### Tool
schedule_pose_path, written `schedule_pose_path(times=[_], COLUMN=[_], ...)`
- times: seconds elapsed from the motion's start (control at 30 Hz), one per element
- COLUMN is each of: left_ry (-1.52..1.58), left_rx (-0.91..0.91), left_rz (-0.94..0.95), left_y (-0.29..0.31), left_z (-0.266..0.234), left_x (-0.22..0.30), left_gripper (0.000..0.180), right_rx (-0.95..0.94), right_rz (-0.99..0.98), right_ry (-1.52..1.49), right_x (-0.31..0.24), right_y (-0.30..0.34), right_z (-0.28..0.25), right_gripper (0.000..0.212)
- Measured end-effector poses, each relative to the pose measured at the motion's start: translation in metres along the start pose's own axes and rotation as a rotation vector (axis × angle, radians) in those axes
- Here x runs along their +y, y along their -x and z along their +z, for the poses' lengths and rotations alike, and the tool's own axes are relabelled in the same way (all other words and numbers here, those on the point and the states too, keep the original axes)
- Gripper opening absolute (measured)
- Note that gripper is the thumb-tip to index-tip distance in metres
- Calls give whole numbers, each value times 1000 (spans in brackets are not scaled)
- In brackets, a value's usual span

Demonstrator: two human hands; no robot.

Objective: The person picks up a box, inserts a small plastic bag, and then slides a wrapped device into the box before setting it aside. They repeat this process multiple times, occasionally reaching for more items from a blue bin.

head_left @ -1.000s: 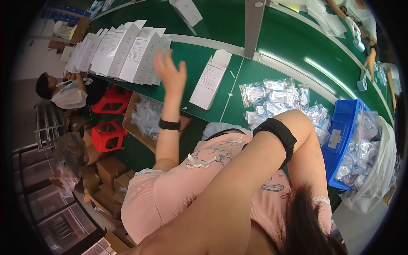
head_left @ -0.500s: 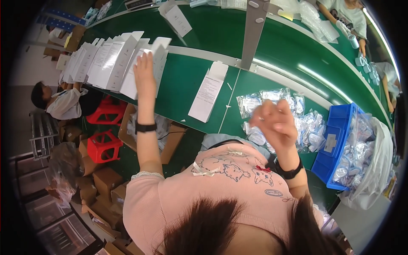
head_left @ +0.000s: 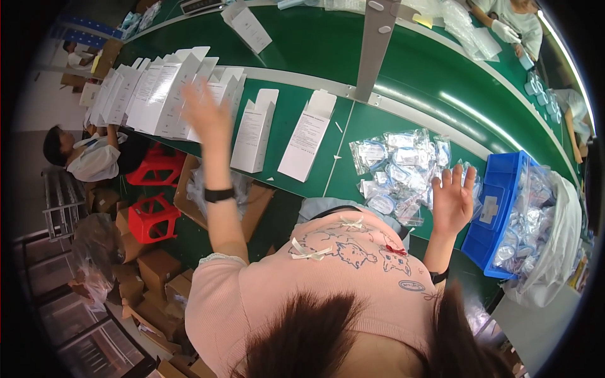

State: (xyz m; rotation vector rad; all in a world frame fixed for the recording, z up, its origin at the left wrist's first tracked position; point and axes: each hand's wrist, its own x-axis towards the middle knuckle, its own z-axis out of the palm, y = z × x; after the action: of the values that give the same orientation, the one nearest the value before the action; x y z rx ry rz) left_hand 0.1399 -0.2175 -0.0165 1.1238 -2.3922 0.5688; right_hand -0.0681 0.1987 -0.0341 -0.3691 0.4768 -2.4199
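Note:
My left hand [head_left: 209,116], smeared by motion, is at the right end of a row of white cardboard boxes [head_left: 161,94] with raised flaps. Its fingers look stretched out, and nothing shows in them. To its right, two more white boxes stand apart on the green table: a nearer-to-hand box [head_left: 253,142] and a second box [head_left: 307,142], both with top flaps up. My right hand [head_left: 452,205] is held with fingers spread and holds nothing. Behind and beside it lies a pile of small clear plastic bags [head_left: 403,167] with white and blue contents.
A blue bin [head_left: 491,208] with many similar bags stands right of my right hand. A metal post [head_left: 375,57] rises at the table's back edge. Across the green conveyor lies a tipped white box [head_left: 247,26]. Co-workers sit at far left and far right. Red stools [head_left: 154,217] stand at left.
A white box has come away from the row's right end and stands beside the other lone box. My left hand moved slightly left; my right hand moved right and its fingers spread.

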Motion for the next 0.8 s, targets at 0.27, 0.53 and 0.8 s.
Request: schedule_pose_path(times=[0.27, 0.53, 0.8], left_ry=[-311, 661, 729], left_rx=[-235, -203, -605], left_rz=[-100, 216, 367], left_y=[-58, 3, 72], left_z=[-19, -100, -105], left_x=[-91, 82, 166], left_gripper=[63, 59, 61], right_rx=[-71, 6, 14], right_rz=[57, 20, 1], right_ry=[-89, -66, -40], right_x=[14, 9, 3], right_y=[-10, 5, 9], right_z=[7, -6, -7], right_gripper=[45, 43, 42])
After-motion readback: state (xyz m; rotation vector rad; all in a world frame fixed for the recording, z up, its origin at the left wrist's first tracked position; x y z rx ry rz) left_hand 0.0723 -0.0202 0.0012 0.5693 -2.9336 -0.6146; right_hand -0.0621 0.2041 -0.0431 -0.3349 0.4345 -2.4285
